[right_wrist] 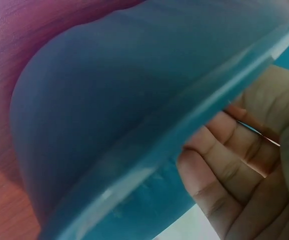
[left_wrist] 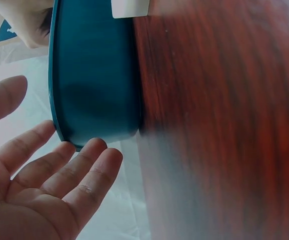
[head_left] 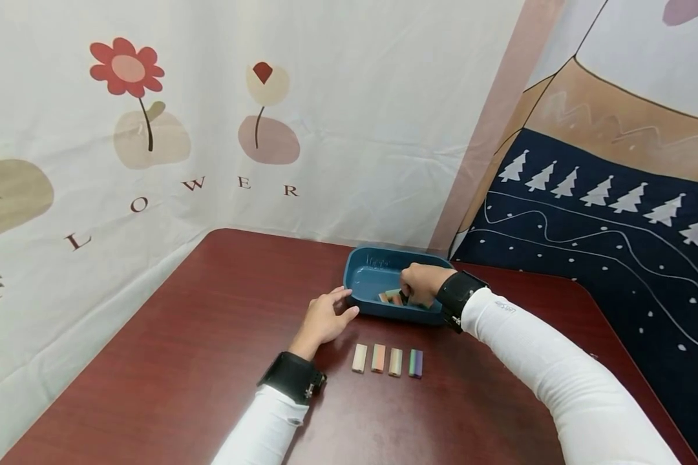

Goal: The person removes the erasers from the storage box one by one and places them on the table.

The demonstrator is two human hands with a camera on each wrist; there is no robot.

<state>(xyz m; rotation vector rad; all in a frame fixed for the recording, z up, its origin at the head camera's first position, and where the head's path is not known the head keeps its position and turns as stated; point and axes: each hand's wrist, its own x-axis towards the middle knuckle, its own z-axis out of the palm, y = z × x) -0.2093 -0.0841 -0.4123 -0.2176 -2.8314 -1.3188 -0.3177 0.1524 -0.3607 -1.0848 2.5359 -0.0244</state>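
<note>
A blue plastic bin (head_left: 378, 310) stands on the table, a few small coloured blocks (head_left: 384, 298) lying in its near part. My right hand (head_left: 421, 284) reaches down into it with bent fingers (right_wrist: 219, 160) behind the rim; I cannot tell whether they hold a block. At the bin's left end is my left hand (head_left: 324, 318), fingers spread and nearly straight, fingertips (left_wrist: 107, 160) right at the wall. In front of the bin several small bar-shaped blocks stand in a row: a cream block (head_left: 359, 358), an orange-green block (head_left: 379, 358), a yellowish block (head_left: 395, 362) and a purple-green block (head_left: 415, 363).
The dark red wooden table (head_left: 209, 361) reaches back to a white curtain (head_left: 349, 129) printed with flowers and letters. On the right hangs a navy cloth (head_left: 587, 258) with white trees. Black wrist straps (head_left: 293, 378) sit over white sleeves.
</note>
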